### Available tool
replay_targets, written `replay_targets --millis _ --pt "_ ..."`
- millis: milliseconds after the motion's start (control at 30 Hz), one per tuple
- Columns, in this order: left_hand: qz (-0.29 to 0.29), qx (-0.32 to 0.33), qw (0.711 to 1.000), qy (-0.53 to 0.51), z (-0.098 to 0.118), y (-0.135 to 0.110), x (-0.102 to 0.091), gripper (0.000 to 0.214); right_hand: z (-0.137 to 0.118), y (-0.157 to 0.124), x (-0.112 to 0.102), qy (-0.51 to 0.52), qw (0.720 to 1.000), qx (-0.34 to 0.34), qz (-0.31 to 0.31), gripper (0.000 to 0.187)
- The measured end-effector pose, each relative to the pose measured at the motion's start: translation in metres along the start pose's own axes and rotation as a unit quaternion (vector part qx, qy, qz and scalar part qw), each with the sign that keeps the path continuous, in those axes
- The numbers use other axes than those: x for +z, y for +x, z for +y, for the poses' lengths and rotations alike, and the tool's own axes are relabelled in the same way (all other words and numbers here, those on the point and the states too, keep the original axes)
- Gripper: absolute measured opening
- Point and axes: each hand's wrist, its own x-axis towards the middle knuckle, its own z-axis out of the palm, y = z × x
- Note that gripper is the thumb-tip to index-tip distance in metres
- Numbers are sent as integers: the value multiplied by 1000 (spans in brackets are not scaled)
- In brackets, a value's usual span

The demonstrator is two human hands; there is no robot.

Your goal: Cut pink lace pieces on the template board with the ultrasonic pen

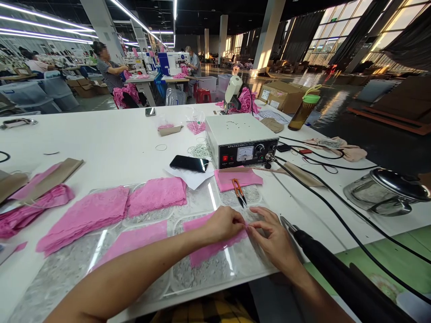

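Note:
My left hand [225, 224] is closed, its fingertips pinching the right edge of a pink fabric piece [205, 251] that lies on the clear patterned mat [188, 280]. Close against it, my right hand [276, 242] pinches the same edge between thumb and forefinger, its other fingers loosely spread. What lies right between the fingertips is too small to see fully. Orange-handled thread snips [238, 193] lie just beyond the hands. Another pink piece [141, 237] is partly hidden by my left forearm. Two stacks of pink lace-edged fabric [87, 215] [157, 194] sit farther left.
A white control box [242, 130] stands behind, cables running right. A black-handled tool with a metal tip [323, 255] rests beside my right hand. Around are a phone [189, 163], a glass jug [380, 193], a bottle [304, 112] and pink bundles [37, 202]. Co-workers sit at sewing machines beyond.

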Motion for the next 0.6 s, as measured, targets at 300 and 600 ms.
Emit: replay_targets --millis 300,600 --pt "2 -9 999 -32 -3 2 -3 21 4 -4 -3 -37 999 -21 2 22" --pt "6 -9 998 -57 -2 0 -4 18 -6 -1 -5 -72 993 -77 51 16"
